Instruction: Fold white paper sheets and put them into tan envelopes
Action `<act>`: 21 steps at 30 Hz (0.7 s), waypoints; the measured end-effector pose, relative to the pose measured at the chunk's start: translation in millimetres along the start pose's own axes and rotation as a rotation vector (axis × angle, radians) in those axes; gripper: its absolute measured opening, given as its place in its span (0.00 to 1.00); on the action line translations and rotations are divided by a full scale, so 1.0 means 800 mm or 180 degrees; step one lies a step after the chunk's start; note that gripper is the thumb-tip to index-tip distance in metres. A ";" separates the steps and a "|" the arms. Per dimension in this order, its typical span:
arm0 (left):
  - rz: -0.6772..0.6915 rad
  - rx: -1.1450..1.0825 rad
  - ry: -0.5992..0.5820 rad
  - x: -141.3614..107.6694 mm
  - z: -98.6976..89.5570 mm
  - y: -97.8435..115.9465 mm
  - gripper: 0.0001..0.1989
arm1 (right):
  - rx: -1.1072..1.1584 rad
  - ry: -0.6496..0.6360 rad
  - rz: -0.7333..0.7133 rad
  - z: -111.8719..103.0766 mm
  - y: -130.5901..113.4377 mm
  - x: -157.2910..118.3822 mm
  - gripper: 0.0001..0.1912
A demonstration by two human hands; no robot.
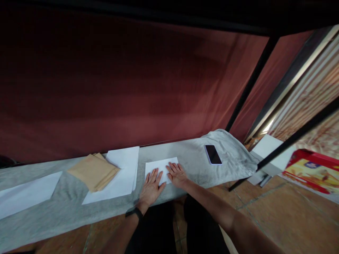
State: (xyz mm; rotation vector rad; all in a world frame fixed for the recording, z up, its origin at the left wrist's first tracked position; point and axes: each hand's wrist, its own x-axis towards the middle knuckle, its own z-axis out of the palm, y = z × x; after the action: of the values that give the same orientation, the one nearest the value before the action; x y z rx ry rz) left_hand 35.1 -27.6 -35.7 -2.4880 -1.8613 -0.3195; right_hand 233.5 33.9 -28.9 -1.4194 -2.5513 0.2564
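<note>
A small white sheet of paper (159,164), perhaps folded, lies on the grey cloth just in front of me. My left hand (151,188) rests flat on its left part, fingers stretched out. On its right part lies my right hand (177,175), also flat with the fingers spread. Neither hand grips anything. Left of the paper, a stack of larger white sheets (127,165) lies partly under several brown paper envelopes or bags (92,171).
Grey cloth (185,150) covers the long narrow surface. A phone (213,154) lies to the right, another white sheet (29,194) at far left. Dark red fabric (159,88) hangs behind. Black metal posts (251,84) and a red-and-yellow box (314,171) stand at right.
</note>
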 end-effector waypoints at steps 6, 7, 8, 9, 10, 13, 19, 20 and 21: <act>-0.0194 0.0016 -0.0137 0.004 -0.008 0.003 0.29 | 0.0042 -0.0044 0.0115 -0.001 -0.002 -0.001 0.26; -0.0192 0.0013 -0.0163 0.005 -0.009 0.003 0.29 | 0.0048 -0.0038 0.0142 0.000 -0.002 -0.001 0.26; -0.0184 0.0005 -0.0182 0.005 -0.010 0.002 0.29 | 0.0057 -0.0032 0.0166 0.001 -0.002 -0.001 0.26; -0.0180 -0.0006 -0.0189 0.006 -0.010 0.002 0.28 | 0.0069 -0.0028 0.0179 0.002 -0.001 -0.001 0.26; -0.0179 -0.0021 -0.0186 0.006 -0.009 0.001 0.28 | 0.0082 -0.0027 0.0177 0.003 -0.001 0.000 0.26; -0.0206 -0.0083 -0.0154 0.005 -0.008 -0.001 0.28 | 0.0108 -0.0023 0.0134 0.004 0.000 0.000 0.26; -0.0279 -0.0124 -0.0097 0.004 -0.005 -0.004 0.28 | 0.0095 -0.0123 0.0189 0.003 -0.003 -0.001 0.27; -0.0282 -0.0124 -0.0092 0.004 -0.004 -0.006 0.28 | 0.0101 -0.0140 0.0193 0.003 -0.003 -0.001 0.27; -0.0281 -0.0124 -0.0091 0.004 -0.002 -0.007 0.28 | 0.0110 -0.0144 0.0190 0.004 -0.003 -0.001 0.27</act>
State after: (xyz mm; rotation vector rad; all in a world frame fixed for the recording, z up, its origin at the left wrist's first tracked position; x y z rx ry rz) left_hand 30.4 -23.3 -33.9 -2.4523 -1.9992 -0.3269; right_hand 231.0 31.8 -31.1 -1.4952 -2.5300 0.3444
